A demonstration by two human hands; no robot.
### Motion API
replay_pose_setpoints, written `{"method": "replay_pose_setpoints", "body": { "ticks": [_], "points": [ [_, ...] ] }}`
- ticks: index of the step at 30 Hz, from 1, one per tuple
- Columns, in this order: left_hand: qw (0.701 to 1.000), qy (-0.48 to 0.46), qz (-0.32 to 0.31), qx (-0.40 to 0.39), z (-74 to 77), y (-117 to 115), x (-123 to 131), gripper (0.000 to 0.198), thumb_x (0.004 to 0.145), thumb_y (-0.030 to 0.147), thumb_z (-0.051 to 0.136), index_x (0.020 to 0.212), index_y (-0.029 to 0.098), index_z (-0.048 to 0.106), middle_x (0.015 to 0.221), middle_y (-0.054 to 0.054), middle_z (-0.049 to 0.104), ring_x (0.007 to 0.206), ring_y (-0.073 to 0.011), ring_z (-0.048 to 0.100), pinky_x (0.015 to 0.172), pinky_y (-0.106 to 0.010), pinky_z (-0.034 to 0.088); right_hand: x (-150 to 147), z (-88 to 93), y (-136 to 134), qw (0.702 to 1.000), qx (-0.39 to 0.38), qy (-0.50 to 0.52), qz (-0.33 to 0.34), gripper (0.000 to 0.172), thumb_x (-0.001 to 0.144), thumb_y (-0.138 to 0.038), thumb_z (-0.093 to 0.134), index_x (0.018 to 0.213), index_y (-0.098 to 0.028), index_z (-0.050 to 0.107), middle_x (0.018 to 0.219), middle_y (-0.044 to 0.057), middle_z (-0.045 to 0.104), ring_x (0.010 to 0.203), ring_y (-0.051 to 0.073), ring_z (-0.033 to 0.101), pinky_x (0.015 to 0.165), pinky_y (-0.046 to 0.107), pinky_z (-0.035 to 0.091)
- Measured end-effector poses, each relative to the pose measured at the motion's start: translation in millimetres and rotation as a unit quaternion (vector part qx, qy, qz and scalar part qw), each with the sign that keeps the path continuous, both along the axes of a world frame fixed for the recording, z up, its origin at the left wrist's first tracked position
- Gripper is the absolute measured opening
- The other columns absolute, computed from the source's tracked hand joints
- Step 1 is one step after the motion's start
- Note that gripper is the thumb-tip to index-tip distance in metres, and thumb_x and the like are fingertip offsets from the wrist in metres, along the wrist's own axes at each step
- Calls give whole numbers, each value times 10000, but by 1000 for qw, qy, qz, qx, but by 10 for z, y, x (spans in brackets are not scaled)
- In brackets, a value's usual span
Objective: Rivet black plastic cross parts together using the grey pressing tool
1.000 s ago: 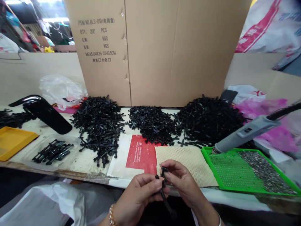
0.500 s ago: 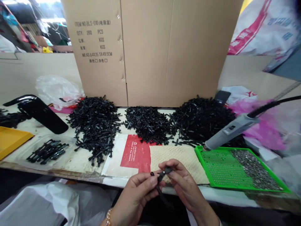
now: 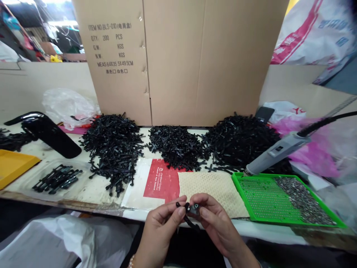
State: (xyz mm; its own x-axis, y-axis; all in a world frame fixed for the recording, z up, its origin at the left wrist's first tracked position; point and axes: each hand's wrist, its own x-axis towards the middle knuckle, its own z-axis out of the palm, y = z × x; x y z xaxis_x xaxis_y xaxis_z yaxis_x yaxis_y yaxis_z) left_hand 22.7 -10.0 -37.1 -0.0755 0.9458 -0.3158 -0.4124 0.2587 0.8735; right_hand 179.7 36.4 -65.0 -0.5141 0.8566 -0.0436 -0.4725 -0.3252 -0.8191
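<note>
Both of my hands meet just below the table's front edge, pinching small black plastic parts (image 3: 191, 213) between thumbs and fingers. My left hand (image 3: 163, 227) grips a thin black strip that hangs down between the hands. My right hand (image 3: 214, 221) presses a short black piece with a small hole against it. Three heaps of similar black parts lie behind: a left heap (image 3: 113, 143), a middle heap (image 3: 177, 145) and a right heap (image 3: 240, 139).
A green tray (image 3: 263, 216) holding small metal screws lies at the right, with a grey electric screwdriver (image 3: 276, 152) resting on its rim. A large cardboard box (image 3: 178, 59) stands behind. At the left are a yellow tray (image 3: 13, 165), a clear tray of black parts (image 3: 57, 178) and plastic bags.
The short piece in my right hand has turned from pointing up to lying level against the strip. Both hands have shifted slightly lower and the view has drifted a little.
</note>
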Motion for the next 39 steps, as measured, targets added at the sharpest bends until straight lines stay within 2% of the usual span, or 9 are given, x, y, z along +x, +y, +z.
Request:
{"method": "replay_pose_setpoints", "body": {
  "ticks": [3,7,11,14,17,25,31,35,39],
  "points": [
    [996,80,4,34,-41,-11,-27,246,754,411,736,916,228,761,1162,-87,662,1123,-275,578,1026,-375,416,3,-6,1,1000,-25,-4,12,201,817,-362,748,948,-232,669,969,13,615,936,155,569,885,260,439],
    [988,141,-4,64,-75,0,-65,216,769,393,719,925,249,759,1160,-88,661,1104,-270,590,1023,-393,423,36,18,23,997,-23,-64,40,195,796,-284,779,932,-225,651,943,3,619,919,131,565,818,210,439],
    [992,112,11,49,-47,9,-50,224,749,407,730,881,230,765,1243,-103,611,1174,-289,539,1016,-382,432,57,39,49,994,-15,-86,71,246,798,-277,780,993,-232,639,1011,20,640,960,146,580,857,244,443],
    [999,33,27,8,-4,-1,-27,255,713,432,753,806,195,766,1328,-114,544,1170,-317,537,918,-355,504,46,35,71,993,-2,-112,37,273,810,-322,766,1034,-215,652,1047,51,652,983,170,589,894,279,445],
    [999,-15,25,-24,17,-11,-24,267,701,424,769,816,183,764,1291,-120,574,1093,-295,587,819,-295,534,36,27,86,992,-2,-128,15,296,797,-345,773,1034,-212,657,1035,56,658,974,181,597,886,290,461],
    [998,60,4,19,-46,2,-56,286,741,421,745,914,193,756,993,-92,707,882,-218,646,806,-274,507,52,2,81,991,-8,-135,13,278,757,-331,808,946,-209,644,952,15,622,912,148,584,828,242,478],
    [990,133,-7,47,-112,-24,-23,291,768,441,711,898,186,759,960,-96,702,873,-218,634,809,-275,497,-10,-12,60,992,-17,-121,-8,327,778,-353,784,1009,-205,605,907,25,629,833,161,600,771,269,500],
    [995,100,-3,12,-108,-29,-25,323,743,468,730,902,188,758,944,-88,709,845,-205,633,754,-250,511,-13,-31,66,989,-21,-139,-38,340,748,-357,808,985,-201,621,934,27,627,874,166,591,778,253,491],
    [998,60,-26,-25,-73,-13,-86,386,723,507,739,913,171,750,900,-88,719,833,-198,639,716,-234,526,57,-5,109,987,-28,-147,-55,346,736,-363,818,973,-204,625,865,8,625,791,144,589,739,237,484]
  ]
}}
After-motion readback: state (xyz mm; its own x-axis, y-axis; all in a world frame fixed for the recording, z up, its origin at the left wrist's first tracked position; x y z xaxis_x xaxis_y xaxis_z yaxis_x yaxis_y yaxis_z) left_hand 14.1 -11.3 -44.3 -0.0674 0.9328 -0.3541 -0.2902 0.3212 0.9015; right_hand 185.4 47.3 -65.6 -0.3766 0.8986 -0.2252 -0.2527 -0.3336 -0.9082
